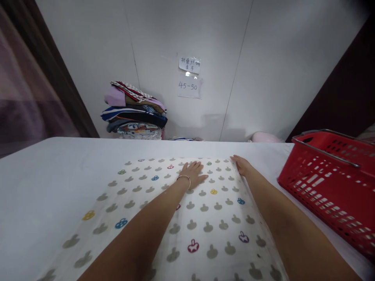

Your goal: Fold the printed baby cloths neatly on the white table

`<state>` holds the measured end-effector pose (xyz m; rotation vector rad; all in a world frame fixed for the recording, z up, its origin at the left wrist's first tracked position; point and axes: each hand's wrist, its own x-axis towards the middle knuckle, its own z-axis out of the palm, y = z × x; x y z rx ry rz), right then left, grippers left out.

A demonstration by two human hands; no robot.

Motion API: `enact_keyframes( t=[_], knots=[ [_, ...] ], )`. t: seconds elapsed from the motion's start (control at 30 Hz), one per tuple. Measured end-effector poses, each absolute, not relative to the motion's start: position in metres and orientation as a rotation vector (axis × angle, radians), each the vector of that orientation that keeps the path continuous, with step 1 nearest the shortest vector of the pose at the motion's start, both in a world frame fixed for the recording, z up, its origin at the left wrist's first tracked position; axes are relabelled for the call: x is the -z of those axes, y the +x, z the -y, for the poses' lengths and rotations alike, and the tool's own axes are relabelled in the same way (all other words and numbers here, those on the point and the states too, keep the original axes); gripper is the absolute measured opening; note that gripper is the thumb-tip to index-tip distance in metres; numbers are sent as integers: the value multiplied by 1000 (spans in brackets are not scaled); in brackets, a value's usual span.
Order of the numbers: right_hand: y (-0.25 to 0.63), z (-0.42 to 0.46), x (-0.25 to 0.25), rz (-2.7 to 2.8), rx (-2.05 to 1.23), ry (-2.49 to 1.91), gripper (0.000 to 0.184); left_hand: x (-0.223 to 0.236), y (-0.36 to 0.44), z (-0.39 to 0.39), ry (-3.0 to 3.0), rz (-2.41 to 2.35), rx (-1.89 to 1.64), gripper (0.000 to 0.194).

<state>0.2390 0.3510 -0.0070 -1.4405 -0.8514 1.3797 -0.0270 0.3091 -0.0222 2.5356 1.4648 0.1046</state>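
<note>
A white cloth (204, 218) printed with grey mushroom-like shapes and a few coloured ones lies spread out flat in front of me. My left hand (192, 174), with a thin bracelet at the wrist, rests palm down on its far half, fingers spread. At the far right corner, my right hand (240, 164) has its fingers closed on the cloth's edge; the fingertips are partly hidden. The cloth's near edge runs out of view below my forearms.
A white table (43, 183) carries the cloth. On the right stands a red plastic basket (331, 175) with metal handles, close to my right forearm. Behind the table's far edge rises a stack of folded fabrics (134, 111). Paper notes (190, 86) hang on the wall.
</note>
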Motion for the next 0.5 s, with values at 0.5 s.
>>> enact_keyframes(
  t=[0.5],
  knots=[
    [240,-348,6,1426,-473,-1975,45,20,-25,-309,2545,-1474,-138,69]
  ],
)
